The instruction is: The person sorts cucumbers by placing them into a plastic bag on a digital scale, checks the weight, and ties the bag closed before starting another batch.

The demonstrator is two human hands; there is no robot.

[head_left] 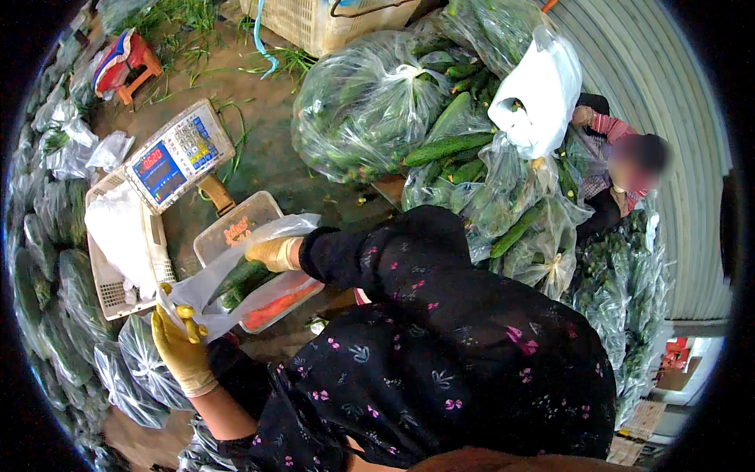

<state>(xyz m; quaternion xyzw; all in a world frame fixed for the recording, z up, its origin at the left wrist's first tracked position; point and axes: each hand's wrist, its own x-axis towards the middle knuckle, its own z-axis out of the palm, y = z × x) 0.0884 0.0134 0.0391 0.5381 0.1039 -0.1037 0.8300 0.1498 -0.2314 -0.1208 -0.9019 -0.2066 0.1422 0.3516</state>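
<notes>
head view is given from above, and two hands in yellow gloves are seen on a clear plastic bag (236,275) that lies on the platform of a scale (236,224). the left hand (182,346) is closed on the near edge of the bag, with the film pinched between thumb and fingers. the right hand (273,253) is curled at the far edge of the bag mouth; it seems to grip the film, but how firmly cannot be told, because the fingers are partly hidden by the plastic. some cucumbers (240,282) are seen inside the bag, dark green, lying over the tray of the scale. the display head (177,153) of the scale stands just behind, tilted up. a white basket (118,275) is placed beside the scale on the left. big clear sacks of cucumbers (370,102) are piled further away, and another person (621,177) is sitting near them on the right.

as a judgement, the risk is in the thin film: if the bag is lifted only by the edges, the plastic can be stretched or torn by the weight, or one edge can slip from a glove, and the cucumbers can be spilled on the ground. also the reading can be disturbed if the bag is pressed or pulled by the hands.
</notes>
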